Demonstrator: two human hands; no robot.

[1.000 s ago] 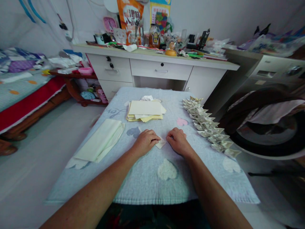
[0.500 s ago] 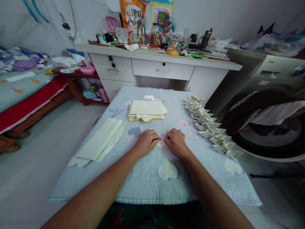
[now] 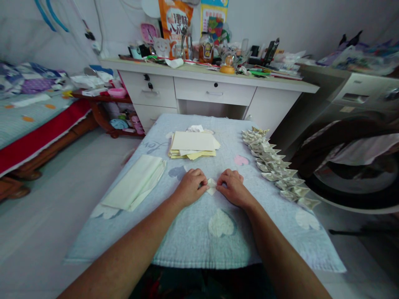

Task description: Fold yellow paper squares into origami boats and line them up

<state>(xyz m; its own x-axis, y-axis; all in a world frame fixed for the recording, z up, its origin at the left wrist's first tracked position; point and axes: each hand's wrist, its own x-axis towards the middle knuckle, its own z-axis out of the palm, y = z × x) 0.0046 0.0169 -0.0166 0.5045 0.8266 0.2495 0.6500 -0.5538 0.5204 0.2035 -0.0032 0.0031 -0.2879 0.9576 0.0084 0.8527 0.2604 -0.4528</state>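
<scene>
A small folded piece of paper (image 3: 211, 186) lies on the cloth-covered table between my hands. My left hand (image 3: 192, 187) pinches its left edge, fingers curled. On the opposite edge, my right hand (image 3: 232, 187) has its thumb and fingers closed in the same way. Beyond them rests a stack of cream and yellow paper sheets (image 3: 193, 141). A larger folded bundle of pale paper (image 3: 134, 182) lies to the left. Along the right side runs a row of folded paper boats (image 3: 274, 164), set close together.
A pale blue cloth (image 3: 187, 245) with heart prints covers the table. Behind it stands a white desk (image 3: 215, 89) crowded with small items. A front-loading washing machine (image 3: 358, 89) is at the right, and a bed (image 3: 40, 124) at the left.
My fingers have drawn slightly apart, so more of the small folded paper shows between them. The whole view has shifted a little.
</scene>
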